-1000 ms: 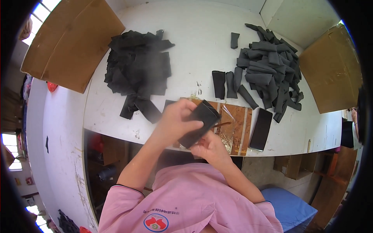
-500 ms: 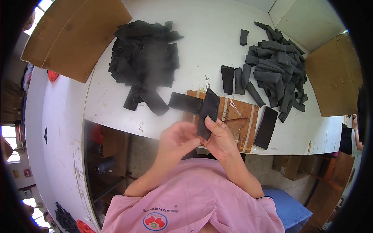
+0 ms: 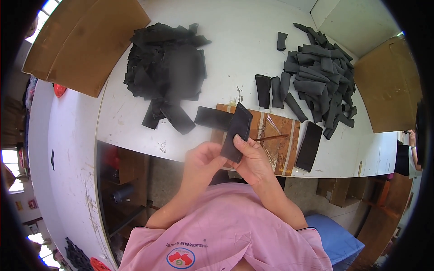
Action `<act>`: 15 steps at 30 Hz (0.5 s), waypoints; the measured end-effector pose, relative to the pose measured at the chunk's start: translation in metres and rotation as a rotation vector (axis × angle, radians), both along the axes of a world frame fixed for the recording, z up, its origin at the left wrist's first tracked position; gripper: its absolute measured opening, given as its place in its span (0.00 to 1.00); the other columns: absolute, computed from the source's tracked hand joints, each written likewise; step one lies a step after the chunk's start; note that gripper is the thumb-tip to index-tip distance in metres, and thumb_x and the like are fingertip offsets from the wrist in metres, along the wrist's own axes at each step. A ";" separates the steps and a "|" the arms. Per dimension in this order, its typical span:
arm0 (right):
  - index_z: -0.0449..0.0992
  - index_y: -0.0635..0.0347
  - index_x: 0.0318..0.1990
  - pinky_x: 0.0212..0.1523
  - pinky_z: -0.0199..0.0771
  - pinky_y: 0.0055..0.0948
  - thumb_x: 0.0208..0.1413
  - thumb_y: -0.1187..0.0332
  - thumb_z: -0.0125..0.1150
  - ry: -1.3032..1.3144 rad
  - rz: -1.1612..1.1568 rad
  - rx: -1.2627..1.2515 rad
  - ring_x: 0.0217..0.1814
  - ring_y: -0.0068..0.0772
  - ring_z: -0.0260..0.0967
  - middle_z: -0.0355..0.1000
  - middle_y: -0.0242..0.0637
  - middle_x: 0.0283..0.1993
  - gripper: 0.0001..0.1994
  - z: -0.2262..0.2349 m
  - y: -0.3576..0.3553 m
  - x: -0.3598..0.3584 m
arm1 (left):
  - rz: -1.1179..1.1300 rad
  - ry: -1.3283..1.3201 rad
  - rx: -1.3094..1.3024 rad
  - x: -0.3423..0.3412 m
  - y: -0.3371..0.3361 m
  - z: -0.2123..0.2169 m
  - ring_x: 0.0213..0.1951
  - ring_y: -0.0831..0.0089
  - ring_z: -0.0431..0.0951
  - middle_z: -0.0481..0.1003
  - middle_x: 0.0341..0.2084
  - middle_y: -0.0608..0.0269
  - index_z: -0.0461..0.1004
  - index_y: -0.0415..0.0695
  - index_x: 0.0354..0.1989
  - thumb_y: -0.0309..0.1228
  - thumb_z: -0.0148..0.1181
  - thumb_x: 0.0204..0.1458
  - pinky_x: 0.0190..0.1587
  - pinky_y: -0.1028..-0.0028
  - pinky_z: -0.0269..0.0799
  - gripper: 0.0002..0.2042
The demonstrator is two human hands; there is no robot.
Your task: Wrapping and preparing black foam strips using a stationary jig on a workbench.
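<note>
Between my hands is a flat black fabric sleeve (image 3: 238, 126), held tilted over a worn wooden board (image 3: 289, 156). My right hand (image 3: 251, 156) grips it, thumb on top and fingers beneath. At its lower left end, the closed fingers of my left hand (image 3: 205, 158) pinch the edge; the fingertips are partly hidden. Another black fabric piece (image 3: 212, 117) lies just behind, its right end on the board. A thin brown stick-like tool (image 3: 271, 137) and some slim pale metal pieces (image 3: 272, 122) rest on the board.
A heap of black fabric pieces (image 3: 165, 63) lies at the far left, and a pile of rolled dark grey tubes (image 3: 318, 77) at the right. A black phone (image 3: 309, 147) sits beside the board. Cardboard boxes (image 3: 86, 45) flank the white table (image 3: 135, 133).
My left hand has come in and closed on the lower end of the fabric sleeve. The sleeve and my right hand have shifted slightly left.
</note>
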State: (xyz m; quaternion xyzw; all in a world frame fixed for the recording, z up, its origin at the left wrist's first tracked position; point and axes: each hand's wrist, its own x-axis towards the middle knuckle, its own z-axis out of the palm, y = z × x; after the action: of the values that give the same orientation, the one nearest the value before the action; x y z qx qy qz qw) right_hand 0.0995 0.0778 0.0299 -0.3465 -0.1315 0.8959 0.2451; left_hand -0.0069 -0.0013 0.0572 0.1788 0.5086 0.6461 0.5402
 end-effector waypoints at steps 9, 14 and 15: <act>0.72 0.65 0.25 0.25 0.67 0.30 0.47 0.63 0.58 -0.635 0.632 0.813 0.27 0.29 0.69 0.70 0.40 0.25 0.12 -0.006 0.002 0.008 | 0.116 0.267 -0.020 0.001 -0.003 -0.015 0.23 0.86 0.66 0.70 0.20 0.69 0.69 0.36 0.27 0.21 0.56 0.45 0.26 0.85 0.63 0.03; 0.71 0.68 0.26 0.25 0.66 0.31 0.42 0.68 0.60 -0.731 0.196 1.406 0.26 0.38 0.66 0.67 0.41 0.23 0.10 0.028 -0.010 0.013 | 0.023 0.646 -0.016 -0.001 -0.007 -0.008 0.22 0.86 0.64 0.69 0.18 0.70 0.69 0.36 0.27 0.19 0.54 0.43 0.26 0.84 0.62 0.03; 0.71 0.69 0.27 0.27 0.66 0.31 0.41 0.71 0.60 -0.545 0.132 1.401 0.27 0.39 0.66 0.67 0.42 0.26 0.09 0.032 -0.010 0.010 | -0.017 0.589 0.009 0.003 -0.005 -0.004 0.22 0.86 0.65 0.69 0.17 0.70 0.69 0.37 0.27 0.19 0.54 0.42 0.26 0.83 0.62 0.03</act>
State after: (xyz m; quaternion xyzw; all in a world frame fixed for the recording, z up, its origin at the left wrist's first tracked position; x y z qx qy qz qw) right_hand 0.1096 0.0676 0.0617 -0.3103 -0.7468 0.4983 0.3127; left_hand -0.0039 -0.0065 0.0532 0.3650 0.6392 0.5641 0.3741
